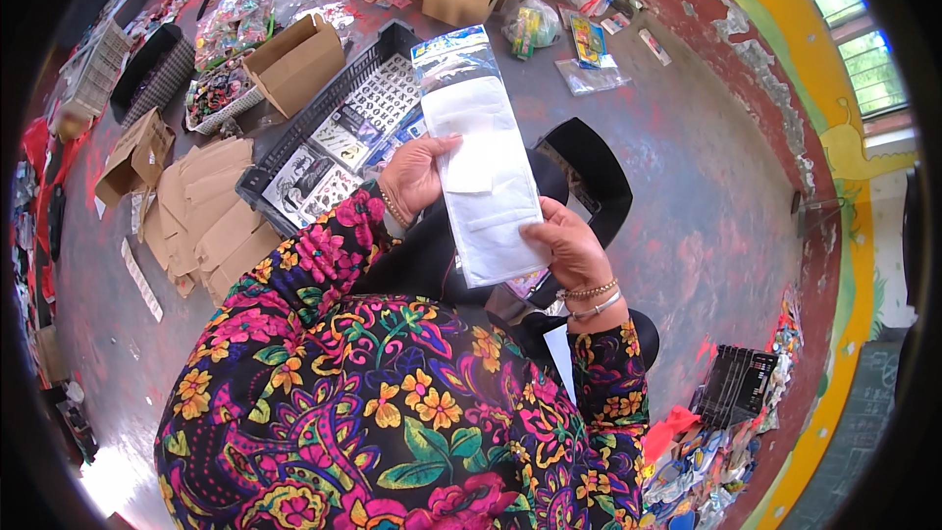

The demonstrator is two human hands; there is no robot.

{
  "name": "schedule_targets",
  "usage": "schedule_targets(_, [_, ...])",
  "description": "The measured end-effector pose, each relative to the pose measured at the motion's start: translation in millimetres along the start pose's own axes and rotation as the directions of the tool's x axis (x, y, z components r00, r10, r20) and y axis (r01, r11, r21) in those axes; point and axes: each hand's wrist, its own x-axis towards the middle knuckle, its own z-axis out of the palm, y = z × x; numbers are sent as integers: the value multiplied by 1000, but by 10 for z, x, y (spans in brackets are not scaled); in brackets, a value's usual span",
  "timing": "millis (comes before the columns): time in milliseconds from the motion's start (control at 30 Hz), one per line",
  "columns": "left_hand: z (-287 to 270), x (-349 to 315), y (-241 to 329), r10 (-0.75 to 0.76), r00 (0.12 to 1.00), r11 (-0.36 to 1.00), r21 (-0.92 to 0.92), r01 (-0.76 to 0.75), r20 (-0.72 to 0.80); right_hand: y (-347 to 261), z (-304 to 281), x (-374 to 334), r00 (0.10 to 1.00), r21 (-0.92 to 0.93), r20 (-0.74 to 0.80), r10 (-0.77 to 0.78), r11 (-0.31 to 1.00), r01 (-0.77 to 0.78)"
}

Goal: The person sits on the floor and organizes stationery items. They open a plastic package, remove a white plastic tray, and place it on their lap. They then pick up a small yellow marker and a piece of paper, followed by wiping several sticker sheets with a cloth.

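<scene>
Both hands hold a long flat white packet (pixel 496 211) with a blue printed header at its far end, tilted in front of my lap. A smaller white slip or label lies on its face. My left hand (pixel 412 175) grips the left edge at mid-length, thumb on top. Lower down, my right hand (pixel 574 250) pinches the right edge between thumb and fingers. Left of and beyond the packet stands a black plastic crate (pixel 285 142) with printed sheets (pixel 388 98) in it. A black bin (pixel 610 172) sits behind my right hand, partly hidden.
Flattened cardboard (pixel 201 206) lies on the floor at left, near an open carton (pixel 294 64) and a basket of small goods (pixel 221 98). Farther off are a carton of packets (pixel 456 0) and plastic bags (pixel 532 25). A heap of colourful items (pixel 702 471) lies at lower right by the wall.
</scene>
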Motion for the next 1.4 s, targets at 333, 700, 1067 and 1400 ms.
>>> schedule_targets(333, [121,-103,-214,-90,996,992,95,87,23,19,13,17,991,-263,-101,-91,963,62])
schedule_targets(700, [288,-113,-294,-102,990,972,220,79,97,214,-45,181,956,85,-173,-238,963,255])
schedule_targets(1067, [255,-111,-325,-87,996,975,203,89,-19,56,66,97,970,45,-221,-104,992,117])
schedule_targets(1400, [347,-183,-411,-100,995,970,222,95,13,236,79,87,913,56,-316,-258,955,290])
